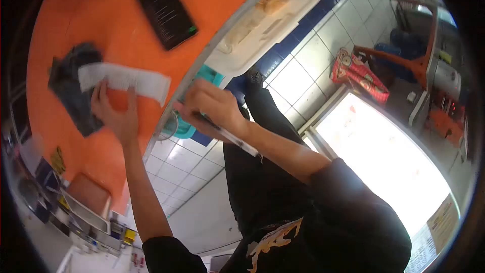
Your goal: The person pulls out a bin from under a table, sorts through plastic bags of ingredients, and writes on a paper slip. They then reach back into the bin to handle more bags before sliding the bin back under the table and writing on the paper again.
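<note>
On the orange table (108, 156), a narrow printed paper slip (144, 83) lies partly over a dark grey cloth-like item (78, 106). My left hand (118, 114) rests at the slip's lower edge, thumb and fingers spread apart with their tips touching the paper. To the right, just past the table's edge, my right hand (214, 106) is closed around a pen (235, 141), whose clear barrel points back toward my forearm. A black phone (165, 12) with lines of text on its screen lies farther up the table.
A white tray (252, 53) with food in it stands beside the table edge, above turquoise containers (184, 129). A brown box (88, 192) sits at the lower left. Over the tiled floor on the right are a bright lit panel (381, 156) and a red patterned bag (358, 76).
</note>
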